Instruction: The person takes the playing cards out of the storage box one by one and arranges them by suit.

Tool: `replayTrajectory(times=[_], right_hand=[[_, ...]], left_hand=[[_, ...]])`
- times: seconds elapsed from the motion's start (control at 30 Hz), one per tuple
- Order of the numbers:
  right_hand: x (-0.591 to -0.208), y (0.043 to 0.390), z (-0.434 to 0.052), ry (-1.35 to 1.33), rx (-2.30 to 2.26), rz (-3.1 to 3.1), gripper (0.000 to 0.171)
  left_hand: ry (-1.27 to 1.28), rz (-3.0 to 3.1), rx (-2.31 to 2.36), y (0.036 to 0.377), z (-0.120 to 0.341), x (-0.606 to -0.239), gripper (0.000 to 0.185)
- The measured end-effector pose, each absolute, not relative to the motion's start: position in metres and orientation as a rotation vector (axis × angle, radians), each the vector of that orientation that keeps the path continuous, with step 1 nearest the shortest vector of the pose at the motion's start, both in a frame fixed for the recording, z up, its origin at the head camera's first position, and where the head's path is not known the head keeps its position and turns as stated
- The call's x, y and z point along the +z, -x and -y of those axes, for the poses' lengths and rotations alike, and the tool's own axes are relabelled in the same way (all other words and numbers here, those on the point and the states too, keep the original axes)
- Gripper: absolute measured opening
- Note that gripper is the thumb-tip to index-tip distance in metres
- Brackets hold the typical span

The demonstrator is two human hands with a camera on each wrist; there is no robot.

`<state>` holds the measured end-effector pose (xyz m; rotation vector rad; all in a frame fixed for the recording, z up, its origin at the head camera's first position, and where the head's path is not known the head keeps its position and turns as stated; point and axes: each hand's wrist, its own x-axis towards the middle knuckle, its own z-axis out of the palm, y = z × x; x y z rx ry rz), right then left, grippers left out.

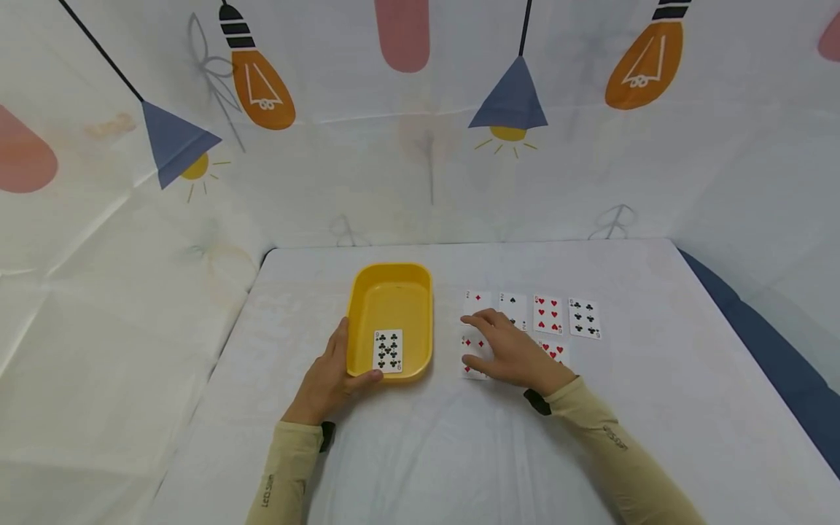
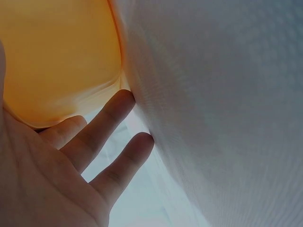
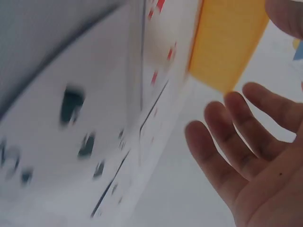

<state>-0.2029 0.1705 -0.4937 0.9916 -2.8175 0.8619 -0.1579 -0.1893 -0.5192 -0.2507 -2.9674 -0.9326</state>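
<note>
A yellow tray (image 1: 367,292) stands on the table with a nine of clubs (image 1: 388,351) face up at its near end. My left hand (image 1: 324,383) rests against the tray's near left corner, thumb along the near side; its visible fingers (image 2: 102,127) look straight and spread in the left wrist view. Above the face-up cards hovers my right hand (image 1: 512,354), fingers spread and holding nothing visible. Beneath it lies a diamonds card (image 1: 474,343), partly covered. A hearts card (image 1: 554,351) shows past the wrist. In the right wrist view a black-suited card (image 3: 75,118) is blurred.
Behind my right hand runs a row of cards: a two of diamonds (image 1: 477,299), a black two (image 1: 510,302), a six of hearts (image 1: 547,313) and a six of clubs (image 1: 584,319). The white-covered table (image 1: 420,452) meets a patterned cloth (image 1: 394,168) at the back.
</note>
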Motion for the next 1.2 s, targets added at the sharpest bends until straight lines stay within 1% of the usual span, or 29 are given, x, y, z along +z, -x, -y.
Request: replayTrajectory(times=[0.53, 0.87, 1.2], right_hand=[[-0.495, 0.202, -0.101, -1.228, 0.842, 2.439, 0.057], [-0.490, 0.211, -0.072, -1.323, 0.851, 2.425, 0.066], [-0.491, 0.218, -0.054, -1.323, 0.739, 2.598, 0.077]], left_hand=[[0.251, 2.979, -0.890, 0.159, 0.188, -0.518, 0.125], [0.281, 2.970, -0.879, 0.158, 0.188, -0.517, 0.123], [0.282, 2.975, -0.863, 0.158, 0.187, -0.516, 0.123]])
